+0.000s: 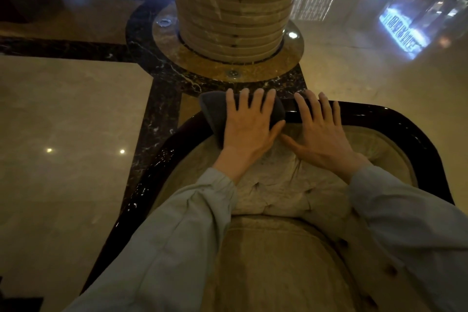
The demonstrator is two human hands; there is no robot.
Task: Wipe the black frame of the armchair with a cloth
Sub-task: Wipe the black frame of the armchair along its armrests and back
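Pressing flat, fingers spread, the left hand (pixel 247 124) is pinning a dark cloth (pixel 217 114) onto the top rail of the black frame (pixel 395 121); right hand (pixel 320 129) is lying open, holding nothing, just beside it on the rail w/ thumb over beige upholstery (pixel 278 185); marble column (pixel 235 5) is standing close behind

Dark grey cloth (pixel 215 111), folded thick, draped over top rail of black frame (pixel 395 119) near left corner, pressed flat. Glossy black frame, curved, wraps round beige tufted armchair back (pixel 278 185), runs down both sides. Pretty shiny, catches light spots along left side. Cloth's right end partly hidden.
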